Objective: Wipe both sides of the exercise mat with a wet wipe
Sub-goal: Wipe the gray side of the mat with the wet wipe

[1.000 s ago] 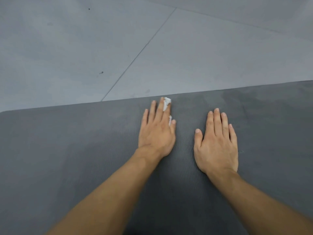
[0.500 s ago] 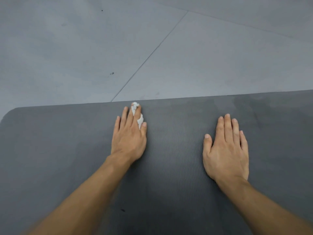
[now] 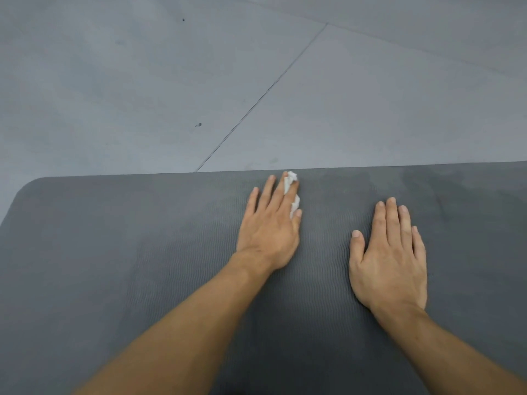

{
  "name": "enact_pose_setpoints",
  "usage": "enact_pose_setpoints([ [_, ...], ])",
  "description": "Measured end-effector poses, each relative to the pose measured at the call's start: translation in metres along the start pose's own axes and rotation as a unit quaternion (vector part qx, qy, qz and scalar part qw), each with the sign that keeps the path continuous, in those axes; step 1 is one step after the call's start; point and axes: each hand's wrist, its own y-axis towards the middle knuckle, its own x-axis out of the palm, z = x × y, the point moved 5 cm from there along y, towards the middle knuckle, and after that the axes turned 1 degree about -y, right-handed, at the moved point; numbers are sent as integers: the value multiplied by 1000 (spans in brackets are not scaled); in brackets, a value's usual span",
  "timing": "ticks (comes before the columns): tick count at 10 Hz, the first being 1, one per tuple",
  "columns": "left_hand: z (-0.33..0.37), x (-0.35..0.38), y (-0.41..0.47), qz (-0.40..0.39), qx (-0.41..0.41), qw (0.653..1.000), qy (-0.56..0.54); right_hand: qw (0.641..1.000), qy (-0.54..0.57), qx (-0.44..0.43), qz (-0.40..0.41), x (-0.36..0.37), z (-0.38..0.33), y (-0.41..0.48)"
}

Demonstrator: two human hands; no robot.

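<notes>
A dark grey ribbed exercise mat (image 3: 114, 252) lies flat on the floor and fills the lower half of the head view. My left hand (image 3: 269, 232) lies palm down near the mat's far edge, its straight fingers pressing a small crumpled white wet wipe (image 3: 291, 181) onto the mat. Bits of the wipe show between the fingers and beside the thumb; the rest is hidden under the hand. My right hand (image 3: 389, 258) rests flat on the mat to the right, fingers straight, holding nothing.
Beyond the mat's far edge is a grey tiled floor (image 3: 142, 81) with a diagonal seam (image 3: 256, 101) and a few dark specks. The mat's rounded far-left corner (image 3: 31, 185) is in view. Darker damp patches mark the mat at the right.
My left hand slid the wipe left along the far edge, then back right toward my right hand. My right hand stayed planted on the mat.
</notes>
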Motion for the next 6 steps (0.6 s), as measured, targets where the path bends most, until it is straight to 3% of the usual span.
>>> enact_pose_setpoints([
  [2,-87,-18,-21,15,-87,996,-16,1000,-4,0,-2,0,0,0],
  [3,-88,-18,-21,22,-97,995,-23,1000,-5,-3,-2,0,-1,0],
  [4,-62,-15,-11,36,-99,994,-31,1000,-6,-3,-2,0,-1,0],
  [6,21,1,13,8,12,1000,-19,1000,-6,1,0,0,-1,0],
])
